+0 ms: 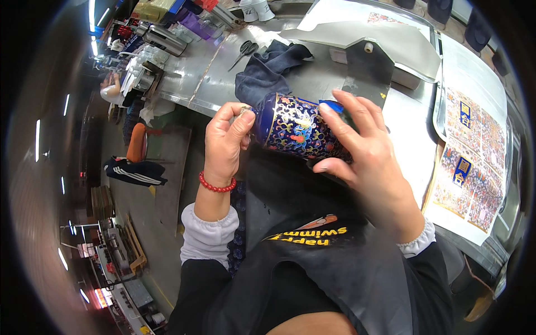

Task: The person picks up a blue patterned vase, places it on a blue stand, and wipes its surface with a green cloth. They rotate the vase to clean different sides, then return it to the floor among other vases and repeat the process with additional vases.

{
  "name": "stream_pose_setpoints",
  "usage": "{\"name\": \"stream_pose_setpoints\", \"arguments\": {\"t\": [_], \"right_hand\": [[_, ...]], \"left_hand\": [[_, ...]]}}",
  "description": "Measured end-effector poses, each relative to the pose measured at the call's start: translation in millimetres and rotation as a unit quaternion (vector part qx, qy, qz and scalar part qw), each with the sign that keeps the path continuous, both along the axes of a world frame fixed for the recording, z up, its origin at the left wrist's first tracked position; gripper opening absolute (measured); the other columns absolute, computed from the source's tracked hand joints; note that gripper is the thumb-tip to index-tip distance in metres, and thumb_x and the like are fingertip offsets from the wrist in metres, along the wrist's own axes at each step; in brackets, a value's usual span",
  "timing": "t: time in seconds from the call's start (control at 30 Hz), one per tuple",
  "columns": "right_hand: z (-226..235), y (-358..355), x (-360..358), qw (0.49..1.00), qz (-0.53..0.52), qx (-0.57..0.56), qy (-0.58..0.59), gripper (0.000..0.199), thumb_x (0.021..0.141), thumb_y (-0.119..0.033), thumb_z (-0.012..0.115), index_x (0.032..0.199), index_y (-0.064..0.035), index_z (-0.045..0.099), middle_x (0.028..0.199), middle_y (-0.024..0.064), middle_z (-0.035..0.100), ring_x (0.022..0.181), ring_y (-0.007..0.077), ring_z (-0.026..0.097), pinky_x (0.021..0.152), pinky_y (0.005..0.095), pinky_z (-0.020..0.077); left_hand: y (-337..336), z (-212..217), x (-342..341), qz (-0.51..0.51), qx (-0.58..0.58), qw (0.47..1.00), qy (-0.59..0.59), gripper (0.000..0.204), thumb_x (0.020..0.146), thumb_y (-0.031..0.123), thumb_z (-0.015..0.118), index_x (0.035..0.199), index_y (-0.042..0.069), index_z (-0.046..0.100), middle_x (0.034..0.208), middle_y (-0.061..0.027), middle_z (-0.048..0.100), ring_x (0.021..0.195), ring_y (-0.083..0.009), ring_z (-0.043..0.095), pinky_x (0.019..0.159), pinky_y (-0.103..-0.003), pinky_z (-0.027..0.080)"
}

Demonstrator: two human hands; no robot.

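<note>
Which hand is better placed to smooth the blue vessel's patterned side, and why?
Probably the right hand: its fingers are spread over the patterned vessel, while the left hand is occupied, pinching at the vessel's left end.

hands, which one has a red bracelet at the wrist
The left hand, at the narrower end of the dark blue patterned container: a red beaded bracelet circles its wrist. The right hand, its fingers spread, shows none.
</note>
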State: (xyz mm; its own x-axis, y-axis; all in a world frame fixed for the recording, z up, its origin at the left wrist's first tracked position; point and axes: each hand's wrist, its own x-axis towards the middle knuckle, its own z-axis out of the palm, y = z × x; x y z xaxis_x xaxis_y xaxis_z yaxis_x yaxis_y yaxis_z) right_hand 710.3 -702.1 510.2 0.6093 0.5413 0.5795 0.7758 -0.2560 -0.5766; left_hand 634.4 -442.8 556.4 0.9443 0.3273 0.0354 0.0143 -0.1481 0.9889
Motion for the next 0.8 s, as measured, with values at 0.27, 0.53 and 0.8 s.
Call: {"name": "stream_pose_setpoints", "arguments": {"t": [0.27, 0.53, 0.8], "right_hand": [[-3.1, 22.8, 1.6, 0.998, -0.026, 0.058, 0.001, 0.055, 0.067, -0.022, 0.085, 0.117, -0.0082, 0.066, 0.118, 0.0115, 0.06, 0.114, 0.0376, 0.055, 0.093, 0.047, 0.0481], [-7.3, 27.0, 1.1, 0.996, -0.038, 0.08, -0.001, 0.044, 0.067, -0.016, 0.084, 0.109, -0.0095, 0.07, 0.111, 0.0064, 0.063, 0.113, 0.0353, 0.056, 0.091, 0.0457, 0.0487], [-9.7, 28.9, -1.0, 0.991, -0.047, 0.102, -0.07, 0.036, 0.067, -0.011, 0.083, 0.102, -0.01, 0.072, 0.11, 0.0077, 0.064, 0.111, 0.0354, 0.058, 0.091, 0.0455, 0.0504]], "left_hand": [[-1.9, -9.1, -0.2, 0.002, -0.023, 0.999, -0.026, 0.017, 0.097, 0.022, 0.068, 0.102, 0.006, 0.063, 0.076, 0.0064, 0.056, 0.059, 0.0006, 0.041, 0.052, -0.016, 0.032], [-2.0, -15.0, 0.5, -0.008, -0.021, 0.998, -0.05, 0.019, 0.097, 0.023, 0.067, 0.103, 0.005, 0.062, 0.076, 0.0077, 0.054, 0.059, 0.0014, 0.039, 0.051, -0.017, 0.03], [-3.5, -15.3, -3.7, 0.0, -0.012, 0.999, -0.05, 0.02, 0.098, 0.023, 0.067, 0.103, 0.005, 0.062, 0.076, 0.0074, 0.054, 0.059, 0.0014, 0.039, 0.051, -0.017, 0.03]]}}
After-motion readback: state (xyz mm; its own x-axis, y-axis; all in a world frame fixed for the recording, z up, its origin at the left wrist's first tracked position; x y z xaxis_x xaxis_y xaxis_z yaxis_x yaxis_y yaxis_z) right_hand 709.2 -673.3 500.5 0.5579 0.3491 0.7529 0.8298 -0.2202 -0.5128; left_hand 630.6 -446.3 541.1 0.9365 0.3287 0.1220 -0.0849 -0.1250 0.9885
